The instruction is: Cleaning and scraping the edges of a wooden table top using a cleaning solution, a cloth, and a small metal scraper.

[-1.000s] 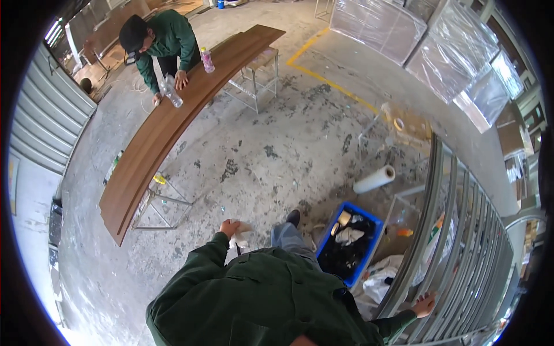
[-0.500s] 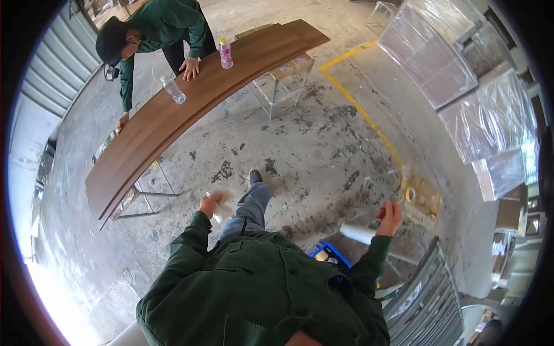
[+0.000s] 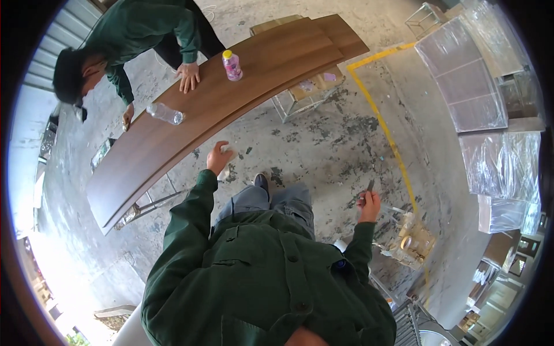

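My left hand (image 3: 218, 158) is just off the near edge of a long brown wooden panel (image 3: 254, 63). Its fingers are curled round a small whitish piece (image 3: 225, 172), which could be cloth or paper and is mostly hidden. Out to the right, my right hand (image 3: 369, 206) grips a narrow dark blade-like tool (image 3: 370, 185) pointing upward; its exact kind does not show. On the panel a pink bottle with a yellow cap (image 3: 232, 66) stands upright, and a clear plastic bottle (image 3: 165, 113) appears tilted or lying.
Across the panel a co-worker bends over, one hand (image 3: 188, 76) flat on it, the other at its far edge. Metal stands (image 3: 153, 202) support the panel. A stool-like stand with tape rolls (image 3: 411, 243) is at right. Plastic-wrapped stacks (image 3: 499, 161) line the right side.
I have stepped nearer the panel, and my left hand has moved up towards it. The dark tool in my right hand now shows clearly. The co-worker's palm stays on the panel.
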The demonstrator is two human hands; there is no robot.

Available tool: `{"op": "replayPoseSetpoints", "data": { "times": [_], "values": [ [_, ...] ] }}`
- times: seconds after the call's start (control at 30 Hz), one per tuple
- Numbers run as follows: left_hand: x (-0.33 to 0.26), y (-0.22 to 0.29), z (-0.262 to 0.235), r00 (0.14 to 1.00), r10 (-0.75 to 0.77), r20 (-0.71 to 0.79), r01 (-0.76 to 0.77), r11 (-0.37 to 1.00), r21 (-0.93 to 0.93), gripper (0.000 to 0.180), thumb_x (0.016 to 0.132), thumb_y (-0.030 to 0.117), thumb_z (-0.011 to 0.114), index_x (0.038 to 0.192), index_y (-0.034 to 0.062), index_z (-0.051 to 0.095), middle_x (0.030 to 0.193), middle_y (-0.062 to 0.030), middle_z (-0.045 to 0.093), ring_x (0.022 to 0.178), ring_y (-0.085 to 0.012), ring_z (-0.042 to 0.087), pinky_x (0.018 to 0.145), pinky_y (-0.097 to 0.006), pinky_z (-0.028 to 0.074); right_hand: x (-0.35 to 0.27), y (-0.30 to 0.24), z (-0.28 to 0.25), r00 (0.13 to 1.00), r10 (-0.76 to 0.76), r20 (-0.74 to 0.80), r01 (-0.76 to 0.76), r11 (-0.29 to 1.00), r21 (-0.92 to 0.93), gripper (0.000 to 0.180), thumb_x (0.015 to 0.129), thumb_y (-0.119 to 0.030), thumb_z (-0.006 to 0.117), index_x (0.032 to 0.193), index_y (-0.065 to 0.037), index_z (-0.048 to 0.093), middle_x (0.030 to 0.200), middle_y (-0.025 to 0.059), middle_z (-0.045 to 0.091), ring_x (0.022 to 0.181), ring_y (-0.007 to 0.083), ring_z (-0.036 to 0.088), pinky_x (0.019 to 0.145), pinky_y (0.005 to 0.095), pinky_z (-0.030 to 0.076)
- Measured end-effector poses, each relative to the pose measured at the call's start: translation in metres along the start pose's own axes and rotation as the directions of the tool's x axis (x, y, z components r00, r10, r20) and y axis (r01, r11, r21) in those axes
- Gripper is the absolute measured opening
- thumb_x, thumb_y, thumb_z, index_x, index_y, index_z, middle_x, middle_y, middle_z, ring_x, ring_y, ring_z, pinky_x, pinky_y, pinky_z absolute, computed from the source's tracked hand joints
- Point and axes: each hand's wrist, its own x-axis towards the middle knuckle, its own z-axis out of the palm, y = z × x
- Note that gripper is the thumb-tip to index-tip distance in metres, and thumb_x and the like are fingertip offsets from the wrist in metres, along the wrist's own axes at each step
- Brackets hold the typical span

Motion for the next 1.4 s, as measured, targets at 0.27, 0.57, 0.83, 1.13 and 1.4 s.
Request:
{"op": "replayPoseSetpoints", "data": {
  "times": [0.27, 0.57, 0.83, 1.13, 1.4],
  "values": [
    [0.119, 0.09, 0.064, 0.972, 0.064, 0.228, -0.136, 0.939, 0.317, 0.092, 0.076, 0.022, 0.067, 0.151, 0.0214, 0.014, 0.097, -0.026, 0.066, 0.089, -0.0428, 0.064, 0.076, -0.049, 0.051, 0.164, -0.032, 0.133, 0.98, 0.005, 0.198, 0.015, 0.995, -0.102, 0.035, 0.093, -0.015, 0.057, 0.128, -0.014, 0.056, 0.072, 0.0022, 0.06, 0.052, 0.0061, 0.05, 0.042, 0.0215, 0.037],
    [0.208, 0.166, 0.167, 0.94, -0.037, 0.339, -0.092, 0.93, 0.355, 0.107, 0.075, 0.011, 0.062, 0.152, 0.0174, -0.012, 0.088, -0.0254, 0.067, 0.08, -0.0418, 0.065, 0.068, -0.049, 0.052, 0.406, -0.081, 0.286, 0.922, -0.111, 0.371, 0.228, 0.93, -0.289, 0.039, 0.094, -0.014, 0.055, 0.133, -0.017, 0.055, 0.078, -0.0005, 0.06, 0.065, 0.008, 0.056, 0.056, 0.0249, 0.045],
    [0.214, 0.169, 0.191, 0.956, -0.134, 0.26, 0.007, 0.899, 0.438, 0.109, 0.076, 0.005, 0.067, 0.152, 0.015, -0.01, 0.087, -0.0244, 0.066, 0.074, -0.0388, 0.066, 0.061, -0.045, 0.051, 0.522, -0.095, 0.361, 0.838, -0.336, 0.43, 0.503, 0.78, -0.372, 0.035, 0.093, -0.013, 0.055, 0.126, -0.021, 0.063, 0.073, 0.0027, 0.062, 0.063, 0.0096, 0.057, 0.062, 0.0279, 0.049],
    [0.212, 0.169, 0.187, 0.98, -0.053, 0.19, -0.034, 0.903, 0.428, 0.103, 0.073, 0.0, 0.064, 0.154, 0.0139, 0.001, 0.095, -0.0222, 0.066, 0.08, -0.0376, 0.065, 0.067, -0.043, 0.051, 0.478, -0.08, 0.38, 0.819, -0.386, 0.425, 0.551, 0.735, -0.395, 0.035, 0.094, -0.008, 0.056, 0.127, -0.019, 0.063, 0.085, -0.0022, 0.065, 0.065, 0.0054, 0.051, 0.062, 0.0224, 0.047],
    [0.205, 0.154, 0.173, 0.977, -0.034, 0.212, -0.063, 0.899, 0.433, 0.101, 0.072, -0.001, 0.063, 0.154, 0.0137, 0.006, 0.099, -0.0179, 0.065, 0.081, -0.0366, 0.065, 0.068, -0.043, 0.051, 0.447, -0.077, 0.395, 0.869, -0.265, 0.418, 0.422, 0.837, -0.349, 0.037, 0.094, -0.008, 0.057, 0.129, -0.019, 0.061, 0.083, -0.0028, 0.062, 0.067, 0.0042, 0.053, 0.062, 0.0212, 0.047]
  ]
}}
